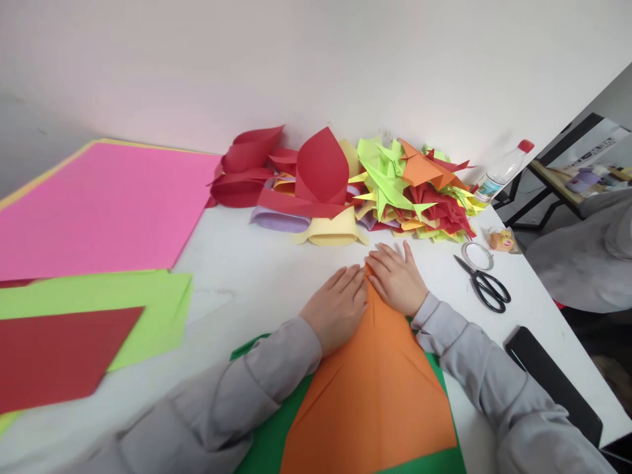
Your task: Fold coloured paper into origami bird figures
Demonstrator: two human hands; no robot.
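Note:
An orange sheet of paper (380, 395), folded to a point at its far end, lies on top of a green sheet (274, 408) in front of me. A crease runs down its middle. My left hand (338, 306) lies flat on the left side of the point, fingers stretched out. Across from it, my right hand (397, 280) presses on the right side near the tip with its fingers spread. The fingertips of both hands almost meet at the tip and partly hide it. Neither hand grips anything that I can see.
Folded paper shapes (320, 178) and a heap of pointed paper pieces (415, 191) stand by the wall. Large pink sheets (123, 210) lie left. On the right are scissors (486, 286), a tape roll (477, 256), a bottle (503, 171), a snack packet (502, 241) and a black phone-like object (553, 385).

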